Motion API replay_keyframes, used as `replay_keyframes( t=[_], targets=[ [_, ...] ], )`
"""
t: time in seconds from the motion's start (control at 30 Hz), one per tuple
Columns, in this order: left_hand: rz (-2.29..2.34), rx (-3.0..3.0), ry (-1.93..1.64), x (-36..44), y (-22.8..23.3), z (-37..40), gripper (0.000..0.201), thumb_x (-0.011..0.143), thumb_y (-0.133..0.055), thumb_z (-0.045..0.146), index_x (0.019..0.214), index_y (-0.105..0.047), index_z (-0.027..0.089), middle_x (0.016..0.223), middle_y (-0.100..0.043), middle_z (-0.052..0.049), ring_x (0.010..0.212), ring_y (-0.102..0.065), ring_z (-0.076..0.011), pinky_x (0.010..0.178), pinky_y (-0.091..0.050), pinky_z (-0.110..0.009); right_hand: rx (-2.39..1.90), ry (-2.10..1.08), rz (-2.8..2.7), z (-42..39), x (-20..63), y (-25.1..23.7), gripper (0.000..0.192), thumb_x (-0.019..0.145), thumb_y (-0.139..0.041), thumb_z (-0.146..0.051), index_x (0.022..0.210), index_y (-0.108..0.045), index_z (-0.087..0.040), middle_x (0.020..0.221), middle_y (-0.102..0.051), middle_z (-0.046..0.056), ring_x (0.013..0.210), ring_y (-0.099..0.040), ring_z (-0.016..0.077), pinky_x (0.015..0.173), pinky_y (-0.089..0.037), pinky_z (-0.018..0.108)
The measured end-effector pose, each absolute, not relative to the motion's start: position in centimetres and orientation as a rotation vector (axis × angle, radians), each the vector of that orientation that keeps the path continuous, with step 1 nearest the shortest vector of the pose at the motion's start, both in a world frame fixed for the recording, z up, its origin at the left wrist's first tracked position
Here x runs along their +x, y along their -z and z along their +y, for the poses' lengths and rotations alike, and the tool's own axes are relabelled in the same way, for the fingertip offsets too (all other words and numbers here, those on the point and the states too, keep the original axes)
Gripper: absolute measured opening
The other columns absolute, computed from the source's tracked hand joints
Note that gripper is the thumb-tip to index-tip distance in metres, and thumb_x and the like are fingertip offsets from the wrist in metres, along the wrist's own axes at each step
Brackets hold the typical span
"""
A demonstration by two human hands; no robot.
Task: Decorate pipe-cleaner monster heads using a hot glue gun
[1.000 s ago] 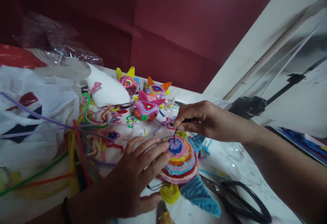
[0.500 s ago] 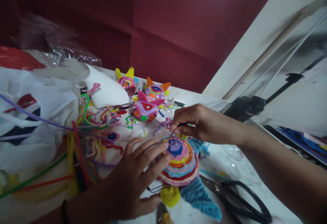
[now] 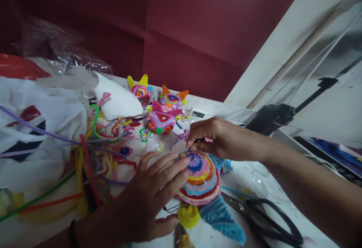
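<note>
A dome-shaped ornament (image 3: 202, 180) wound from coloured pipe cleaners lies on the table, with a blue cone (image 3: 222, 217) and a yellow coil (image 3: 188, 216) at its near side. My left hand (image 3: 147, 199) rests flat against its left side, fingers spread, fingertips touching the top. My right hand (image 3: 213, 136) pinches a thin black cord loop (image 3: 190, 152) at the ornament's top.
Three smaller finished ornaments (image 3: 161, 121) sit behind. Loose pipe cleaners (image 3: 93, 153) lie in a heap to the left by white plastic bags (image 3: 42, 127). Black scissors (image 3: 263, 217) lie at the right of the ornament. A dark red wall stands behind.
My right hand has shifted slightly left and lower, bringing the black cord loop down onto the ornament's top. My left hand has stayed in place.
</note>
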State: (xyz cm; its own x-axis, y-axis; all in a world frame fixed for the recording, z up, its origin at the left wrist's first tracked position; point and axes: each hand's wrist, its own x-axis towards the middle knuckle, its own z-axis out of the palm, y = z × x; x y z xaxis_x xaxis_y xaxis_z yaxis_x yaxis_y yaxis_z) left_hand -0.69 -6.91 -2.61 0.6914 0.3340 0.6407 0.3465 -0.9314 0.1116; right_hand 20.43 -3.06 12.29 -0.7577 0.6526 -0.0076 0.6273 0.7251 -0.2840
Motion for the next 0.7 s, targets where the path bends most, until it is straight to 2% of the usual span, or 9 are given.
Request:
replay_keyframes(
  t=[0.33, 0.7],
  targets=[
    [-0.58, -2.896, 1.026, -0.85, 2.68, -6.74, 0.074, 0.068, -0.06, 0.02, 0.137, -0.035, 0.014, 0.147, -0.04, -0.016, 0.138, -0.03, -0.0354, 0.11, -0.016, -0.059, -1.027, -0.411, -2.861, -2.89, 20.57, -11.96, 0.019, 0.081, -0.057, -0.001, 0.088, -0.069, -0.013, 0.087, -0.069, 0.005, 0.077, -0.062, 0.0128, 0.07, -0.045, 0.021],
    [-0.583, -2.89, 1.036, -0.83, 2.63, -6.77, 0.073, 0.068, -0.06, 0.021, 0.137, -0.037, 0.015, 0.145, -0.045, -0.014, 0.137, -0.032, -0.0345, 0.111, -0.016, -0.057, -1.039, -0.487, -2.859, -3.03, 20.54, -11.69, 0.02, 0.082, -0.056, 0.0, 0.092, -0.069, -0.012, 0.092, -0.069, 0.007, 0.08, -0.063, 0.0132, 0.073, -0.046, 0.023]
  ],
)
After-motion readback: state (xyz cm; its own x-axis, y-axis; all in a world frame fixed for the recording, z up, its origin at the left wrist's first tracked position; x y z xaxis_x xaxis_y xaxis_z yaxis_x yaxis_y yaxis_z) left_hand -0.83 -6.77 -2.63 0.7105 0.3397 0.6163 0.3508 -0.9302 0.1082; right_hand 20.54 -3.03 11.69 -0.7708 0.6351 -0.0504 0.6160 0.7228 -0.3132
